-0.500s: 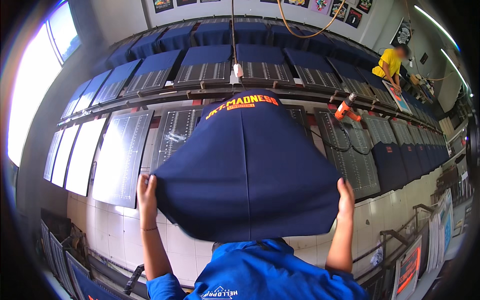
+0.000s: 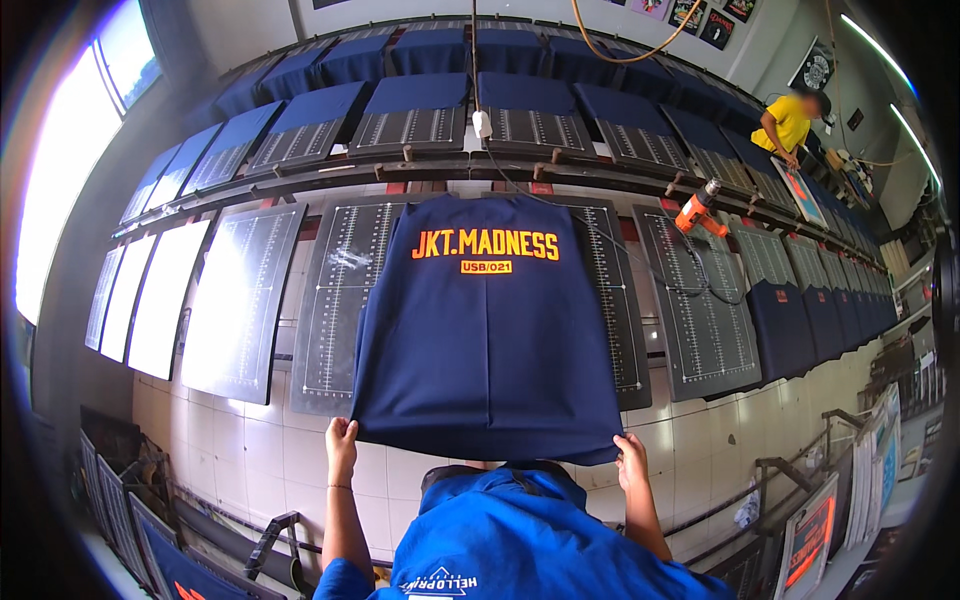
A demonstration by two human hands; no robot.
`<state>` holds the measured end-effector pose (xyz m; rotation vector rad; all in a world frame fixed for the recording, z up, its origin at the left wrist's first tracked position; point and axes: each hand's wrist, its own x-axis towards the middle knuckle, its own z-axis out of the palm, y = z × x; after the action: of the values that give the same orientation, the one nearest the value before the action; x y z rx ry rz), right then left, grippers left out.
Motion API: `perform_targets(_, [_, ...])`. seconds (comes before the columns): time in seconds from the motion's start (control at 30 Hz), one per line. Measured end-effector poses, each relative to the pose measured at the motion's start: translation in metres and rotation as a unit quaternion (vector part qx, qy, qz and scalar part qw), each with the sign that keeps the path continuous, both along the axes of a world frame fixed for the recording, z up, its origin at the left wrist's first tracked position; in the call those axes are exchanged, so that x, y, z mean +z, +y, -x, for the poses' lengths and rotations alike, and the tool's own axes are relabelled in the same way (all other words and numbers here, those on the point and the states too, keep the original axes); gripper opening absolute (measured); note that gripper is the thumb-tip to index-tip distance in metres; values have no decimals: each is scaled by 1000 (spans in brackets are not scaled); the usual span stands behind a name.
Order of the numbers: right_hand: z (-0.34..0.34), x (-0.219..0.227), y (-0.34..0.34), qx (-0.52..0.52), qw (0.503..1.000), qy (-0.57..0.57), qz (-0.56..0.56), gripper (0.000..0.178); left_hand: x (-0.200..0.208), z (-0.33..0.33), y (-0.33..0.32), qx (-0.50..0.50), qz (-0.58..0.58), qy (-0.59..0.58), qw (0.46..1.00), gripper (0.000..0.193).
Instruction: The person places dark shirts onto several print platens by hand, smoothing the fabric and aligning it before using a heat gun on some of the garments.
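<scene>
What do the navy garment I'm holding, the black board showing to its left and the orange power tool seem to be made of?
Navy garment: matte fabric; it creases and sags at the lower edge. Fibre can't be told.
Black board: perhaps coated metal or plastic, smooth; it looks flat and rigid.
Orange power tool: probably moulded plastic by its even colour, with a silvery, metal-looking nozzle.

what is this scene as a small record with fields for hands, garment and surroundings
left hand: pinches the near left corner of the navy garment
right hand: pinches its near right corner
print: yellow and orange, toward the garment's far end
boards: dark, ruled, on both sides of the garment
tool: orange, gun-shaped, off to the right
co-worker: in yellow, upper right
</scene>
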<state>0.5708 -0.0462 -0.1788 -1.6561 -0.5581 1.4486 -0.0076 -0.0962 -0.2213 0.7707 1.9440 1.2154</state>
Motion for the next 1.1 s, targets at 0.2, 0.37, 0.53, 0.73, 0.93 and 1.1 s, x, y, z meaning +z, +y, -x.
perform_targets(0.2, [-14, -2, -18, 13, 999, 1, 32, 14, -11, 3, -19, 4, -33, -40, 999, 15])
perform_targets(0.37, [-22, -23, -26, 39, 996, 14, 78, 13, -25, 8, -32, 8, -25, -9, 1000, 17])
perform_targets(0.53, [-29, -55, -21, 55, 990, -51, 122, 15, -38, 7, -33, -10, 82, 75, 994, 17])
perform_targets(0.73, [-23, -108, 18, 87, 982, -168, 11, 89, -19, -9, -4, -47, 53, -166, 984, 25])
perform_targets(0.93, [-3, -85, 58, 187, 975, 120, -32, 57, -28, 1, -4, -70, 67, -283, 954, 20])
perform_targets(1.1, [-23, -8, 58, 282, 955, 64, -59, 66, 48, 22, 14, -188, 85, -151, 967, 10])
